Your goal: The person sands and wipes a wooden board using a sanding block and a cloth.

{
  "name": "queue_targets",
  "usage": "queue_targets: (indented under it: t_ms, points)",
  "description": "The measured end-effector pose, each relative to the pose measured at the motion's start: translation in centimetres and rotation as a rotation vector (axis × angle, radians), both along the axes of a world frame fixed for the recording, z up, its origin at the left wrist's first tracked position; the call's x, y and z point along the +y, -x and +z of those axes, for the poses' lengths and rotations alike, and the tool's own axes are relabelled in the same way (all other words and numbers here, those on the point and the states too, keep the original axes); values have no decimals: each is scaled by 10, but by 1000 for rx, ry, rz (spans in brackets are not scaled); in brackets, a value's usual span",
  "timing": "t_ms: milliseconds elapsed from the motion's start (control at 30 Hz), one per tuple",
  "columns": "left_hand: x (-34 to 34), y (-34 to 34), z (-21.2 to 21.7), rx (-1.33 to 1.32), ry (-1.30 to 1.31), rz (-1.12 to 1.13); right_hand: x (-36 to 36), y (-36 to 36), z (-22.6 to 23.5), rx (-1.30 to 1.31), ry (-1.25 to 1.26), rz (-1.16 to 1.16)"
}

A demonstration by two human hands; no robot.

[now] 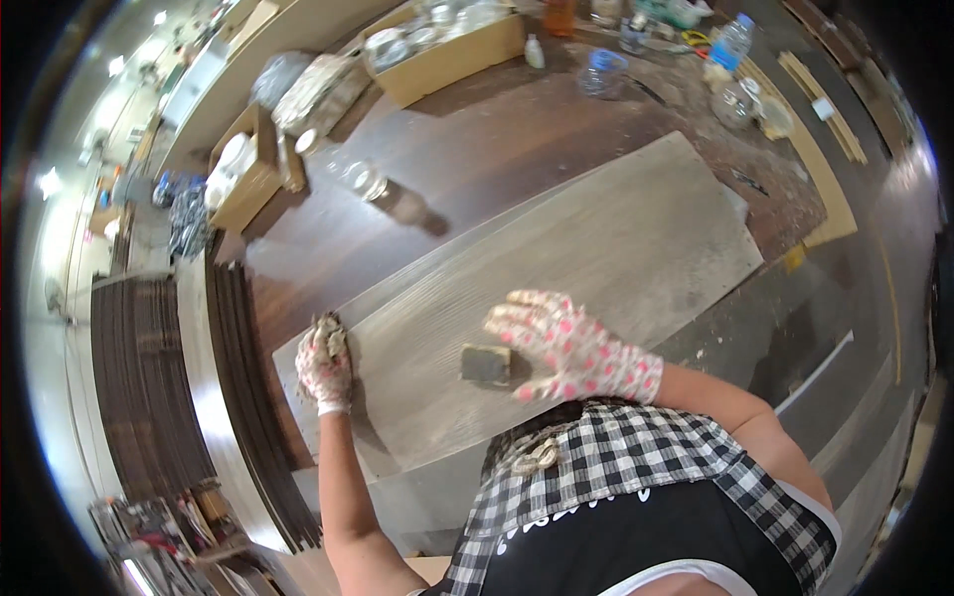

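A grey, wood-grained panel [556,248] lies at a slant across the brown table in front of me. My left hand [324,372], in a white glove with pink dots, is at the panel's left end, its fingers closed round a crumpled, stained rag [331,333]. Over the panel, nearer its front edge, my right hand [571,348] in a matching glove is open, with fingers stretched out and nothing in them. Just left of those fingers sits a small sanding block [485,365], grey on top with a paler edge. The right hand appears apart from it.
Behind the panel stands a clear jar [366,181]. Cardboard boxes [452,62] of containers line the far side. A blue-capped jug [602,74], a water bottle [732,42] and a dark tool [749,182] are at the far right. Stacked dark boards [149,387] stand at left.
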State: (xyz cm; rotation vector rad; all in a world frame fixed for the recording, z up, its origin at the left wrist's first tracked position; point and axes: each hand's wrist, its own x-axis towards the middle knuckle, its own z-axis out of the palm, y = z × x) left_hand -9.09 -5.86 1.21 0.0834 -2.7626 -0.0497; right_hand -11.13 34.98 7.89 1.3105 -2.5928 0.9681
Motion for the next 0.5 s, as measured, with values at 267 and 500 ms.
queue_targets:
  t_ms: [267, 500]
  points:
    - [34, -20, 10, 299, -171, -54, -30, 14, -20, -435, 301, -64]
    - [200, -86, 9, -123, -270, -746, -59, 83, -80, -637, 889, -319]
